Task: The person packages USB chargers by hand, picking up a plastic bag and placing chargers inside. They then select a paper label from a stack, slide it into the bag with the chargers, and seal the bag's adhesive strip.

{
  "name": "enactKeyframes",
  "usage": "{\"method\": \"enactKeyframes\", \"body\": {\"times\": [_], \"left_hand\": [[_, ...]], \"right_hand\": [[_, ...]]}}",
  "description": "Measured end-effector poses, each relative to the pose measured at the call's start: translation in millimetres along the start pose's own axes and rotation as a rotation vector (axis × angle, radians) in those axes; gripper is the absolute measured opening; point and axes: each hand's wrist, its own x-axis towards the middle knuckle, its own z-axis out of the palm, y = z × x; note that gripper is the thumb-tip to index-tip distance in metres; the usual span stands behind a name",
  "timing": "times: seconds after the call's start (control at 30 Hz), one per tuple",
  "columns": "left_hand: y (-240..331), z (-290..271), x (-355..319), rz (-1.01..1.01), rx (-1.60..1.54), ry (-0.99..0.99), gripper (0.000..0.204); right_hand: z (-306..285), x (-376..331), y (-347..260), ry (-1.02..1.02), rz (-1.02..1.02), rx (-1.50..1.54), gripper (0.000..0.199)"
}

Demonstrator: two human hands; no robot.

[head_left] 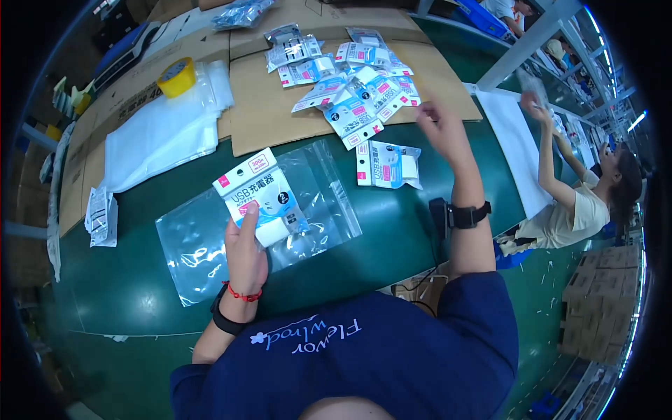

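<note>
My left hand point(246, 255) grips a small bagged charger point(269, 203) with a white and blue card, the thumb lying across its front. Beneath it, a large clear plastic bag point(189, 255) lies flat on the green table. My right hand point(441, 129) is raised at the right edge of the pile, its fingers loosely bent and apart, with nothing visible in them. That pile of similar charger packs point(353, 105) rests on a cardboard sheet point(259, 126). One more charger pack point(388, 165) lies by itself on the table, between the pile and my right forearm.
A yellow tape roll point(176, 77) sits on a stack of clear bags point(164, 136) at the left. Near the left edge stands a folded white paper piece point(102, 217). A co-worker point(577, 203) works at the right, beside a metal post point(528, 45) and stacked cartons point(602, 301).
</note>
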Motion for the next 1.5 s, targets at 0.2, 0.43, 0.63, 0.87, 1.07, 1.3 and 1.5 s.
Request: {"method": "enactKeyframes", "body": {"times": [0.2, 0.43, 0.63, 0.87, 1.07, 1.3, 1.5], "left_hand": [[3, -14, -7, -0.012, 0.016, 0.02, 0.03], [6, -12, -11, -0.034, 0.002, -0.018, 0.028], [8, -7, -8, -0.03, 0.009, -0.031, 0.031], [10, 5, -1, -0.246, -0.089, -0.167, 0.037], [10, 8, -15, -0.208, -0.016, -0.27, 0.042], [8, 0, -14, -0.184, 0.249, -0.276, 0.052], [9, -13, -7, -0.206, -0.01, -0.221, 0.051]], "right_hand": [[18, -46, -7, -0.328, -0.08, -0.378, 0.083], [-16, -63, -41, -0.386, 0.117, -0.544, 0.06], [-5, -60, -44, -0.469, 0.248, 0.446, 0.038], [65, -69, -121, -0.351, 0.179, 1.061, 0.027], [101, -77, -142, -0.346, 0.106, 0.761, 0.029], [94, -78, -136, -0.667, 0.48, 1.365, 0.021], [95, -89, -127, -0.326, -0.211, 0.79, 0.034]]}}
